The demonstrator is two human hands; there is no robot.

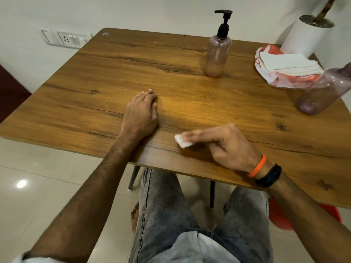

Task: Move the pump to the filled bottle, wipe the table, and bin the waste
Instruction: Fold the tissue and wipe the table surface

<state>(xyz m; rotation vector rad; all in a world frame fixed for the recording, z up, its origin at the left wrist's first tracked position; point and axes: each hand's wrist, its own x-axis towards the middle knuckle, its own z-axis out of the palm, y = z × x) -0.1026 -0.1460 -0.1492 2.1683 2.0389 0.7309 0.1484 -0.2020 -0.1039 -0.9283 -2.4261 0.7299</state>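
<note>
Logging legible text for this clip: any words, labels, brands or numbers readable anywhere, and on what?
No text reads clearly.
Pump bottle: no label visible.
Second bottle, at the right edge: blurred, no label visible.
Plastic bag under the folded tissues: red print, too crumpled to read.
Small sticker at the table's far corner: too small to read.
Black wristband: no marking visible.

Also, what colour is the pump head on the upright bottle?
Black: the pump head, clearest in the head view.
</note>
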